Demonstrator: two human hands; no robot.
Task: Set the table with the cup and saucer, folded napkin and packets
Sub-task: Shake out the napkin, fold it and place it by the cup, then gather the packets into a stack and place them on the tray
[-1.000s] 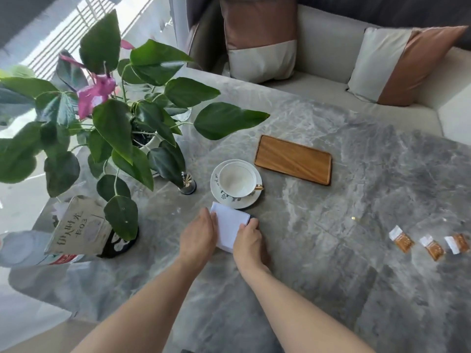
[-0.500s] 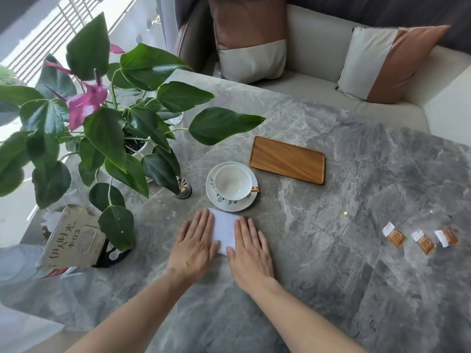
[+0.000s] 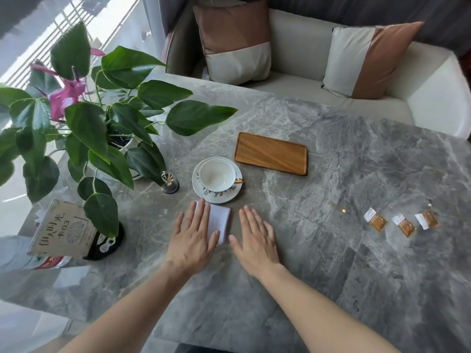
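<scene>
Left of the cup (image 3: 217, 175) stands a plant (image 3: 96, 123). The cup sits on its saucer (image 3: 216, 197). Just below it, the napkin (image 3: 220, 222) lies folded under the flat, open-fingered left hand (image 3: 193, 238). The right hand (image 3: 256, 240) rests flat, fingers spread, holding nothing, beside the napkin. Well right of the cup lie three packets (image 3: 404, 224).

a grey marble table (image 3: 318, 263) carries a saucer (image 3: 217, 197), folded napkin (image 3: 221, 220), wooden tray (image 3: 270, 153), three packets (image 3: 402, 222) and a potted plant (image 3: 102, 128).
</scene>
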